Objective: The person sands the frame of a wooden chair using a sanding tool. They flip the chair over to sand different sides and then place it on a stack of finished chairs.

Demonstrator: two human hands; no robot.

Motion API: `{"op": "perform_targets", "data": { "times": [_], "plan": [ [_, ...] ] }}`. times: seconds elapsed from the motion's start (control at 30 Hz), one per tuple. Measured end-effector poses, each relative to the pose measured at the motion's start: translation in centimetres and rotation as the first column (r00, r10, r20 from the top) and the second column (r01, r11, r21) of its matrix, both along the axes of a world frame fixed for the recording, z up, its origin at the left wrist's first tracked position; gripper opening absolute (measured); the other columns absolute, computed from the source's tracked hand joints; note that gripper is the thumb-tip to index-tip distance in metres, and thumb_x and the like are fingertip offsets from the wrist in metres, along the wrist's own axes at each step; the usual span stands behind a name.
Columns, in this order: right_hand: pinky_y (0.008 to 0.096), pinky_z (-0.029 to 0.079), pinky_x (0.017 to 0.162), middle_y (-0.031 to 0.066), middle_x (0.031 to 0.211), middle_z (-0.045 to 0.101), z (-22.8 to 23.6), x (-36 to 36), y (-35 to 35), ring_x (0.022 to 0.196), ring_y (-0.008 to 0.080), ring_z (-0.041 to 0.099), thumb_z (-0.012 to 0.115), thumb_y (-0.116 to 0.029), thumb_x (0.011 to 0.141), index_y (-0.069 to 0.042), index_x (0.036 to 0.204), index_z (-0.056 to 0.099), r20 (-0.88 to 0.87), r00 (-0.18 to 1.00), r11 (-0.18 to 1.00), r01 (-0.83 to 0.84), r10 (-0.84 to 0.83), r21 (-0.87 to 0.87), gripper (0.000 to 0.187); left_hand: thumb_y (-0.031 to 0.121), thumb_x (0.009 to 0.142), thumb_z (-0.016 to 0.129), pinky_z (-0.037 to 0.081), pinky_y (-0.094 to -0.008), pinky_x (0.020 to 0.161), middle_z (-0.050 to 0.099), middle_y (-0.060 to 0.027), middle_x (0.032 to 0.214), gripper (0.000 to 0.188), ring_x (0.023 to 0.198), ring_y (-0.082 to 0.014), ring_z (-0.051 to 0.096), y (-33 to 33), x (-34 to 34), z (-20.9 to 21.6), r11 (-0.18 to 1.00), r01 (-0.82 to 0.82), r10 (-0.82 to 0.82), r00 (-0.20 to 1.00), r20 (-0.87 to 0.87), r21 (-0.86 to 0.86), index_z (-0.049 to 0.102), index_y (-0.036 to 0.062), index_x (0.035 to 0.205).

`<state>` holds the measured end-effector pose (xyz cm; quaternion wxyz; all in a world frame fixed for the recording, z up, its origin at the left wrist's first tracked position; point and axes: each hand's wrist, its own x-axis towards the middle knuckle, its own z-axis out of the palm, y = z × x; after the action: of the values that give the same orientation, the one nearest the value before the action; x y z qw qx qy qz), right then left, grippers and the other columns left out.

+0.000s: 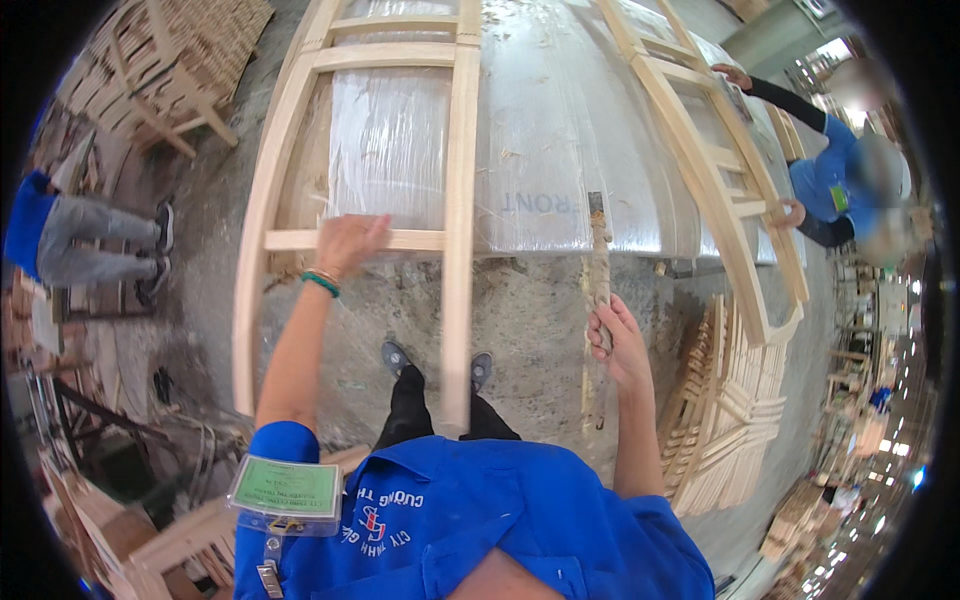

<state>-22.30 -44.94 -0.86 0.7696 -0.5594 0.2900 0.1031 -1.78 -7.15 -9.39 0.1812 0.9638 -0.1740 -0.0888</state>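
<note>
A pale wooden ladder-like frame (457,200) lies in front of me on a plastic-wrapped stack, its two legs reaching over the near edge toward my body. My left hand (350,243) is at its lower crossbar (415,240), the fingers smeared by motion, so their grip is unclear. In my right hand (620,340) is a long narrow tool (600,250) with a wrapped-looking handle and a flat dark metal tip. My fingers close round its lower end, and the tip points away from me over the stack's edge.
The wrapped stack (545,150) carries a second wooden frame (690,170) on the right, where a co-worker (845,170) has both hands. Curved wooden parts (735,400) are piled on the floor at right. Another person (90,235) stands at left, near stacked wood (190,60).
</note>
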Motion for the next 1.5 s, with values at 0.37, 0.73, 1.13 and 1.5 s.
{"op": "perform_targets", "data": {
  "times": [0.37,0.73,1.13,1.5],
  "plan": [
    [0.0180,0.036,0.051,-0.0036,0.071,0.051,5.7,5.6,-5.1,0.060,0.0027,0.044,0.052,-0.019,0.095,-0.006,0.116,0.056,-0.255,0.582,0.475,-0.796,0.772,-0.376,0.026,0.033,0.080,0.059,0.040,-0.0443,0.090,0.062,-0.0234,0.107,0.046,0.097,-0.0321,0.060,18.3,-3.9,-2.9,0.630,-0.758,0.314,0.447,0.838,0.169,0.057,0.0009,0.114],
    [0.0260,0.047,0.067,0.0011,0.079,0.057,8.3,31.6,5.2,0.070,0.0085,0.053,0.052,-0.015,0.094,-0.018,0.138,0.048,-0.277,-0.068,-0.233,-0.748,0.958,-0.621,0.044,0.030,0.086,0.065,0.044,-0.0288,0.051,0.049,-0.0051,0.073,0.036,0.057,-0.0124,0.049,23.0,0.0,-4.6,0.091,-0.835,0.894,0.309,-0.326,-0.543,0.046,0.0005,0.094],
    [0.0266,0.048,0.068,0.0042,0.103,0.069,4.3,48.8,19.4,0.067,0.0112,0.057,0.051,-0.010,0.094,-0.020,0.130,0.057,-0.428,-0.494,-0.648,-0.652,0.757,-0.394,0.038,0.034,0.091,0.062,0.040,-0.0221,0.049,0.042,0.0034,0.069,0.029,0.056,-0.0051,0.041,23.0,0.0,-3.3,0.046,-0.858,0.900,0.258,-0.352,-0.511,0.051,0.0073,0.096],
    [0.0370,0.049,0.065,0.0089,0.076,0.065,3.8,51.8,24.3,0.070,0.0270,0.064,0.058,-0.006,0.086,-0.028,0.132,0.053,-0.520,-0.740,-0.854,-0.138,0.425,-0.502,0.051,0.046,0.094,0.052,0.038,-0.0222,0.044,0.041,0.0026,0.063,0.039,0.049,-0.0053,0.042,22.6,0.9,-2.7,0.027,-0.944,0.951,0.126,-0.282,-0.329,0.050,0.0074,0.093]
  ]
}}
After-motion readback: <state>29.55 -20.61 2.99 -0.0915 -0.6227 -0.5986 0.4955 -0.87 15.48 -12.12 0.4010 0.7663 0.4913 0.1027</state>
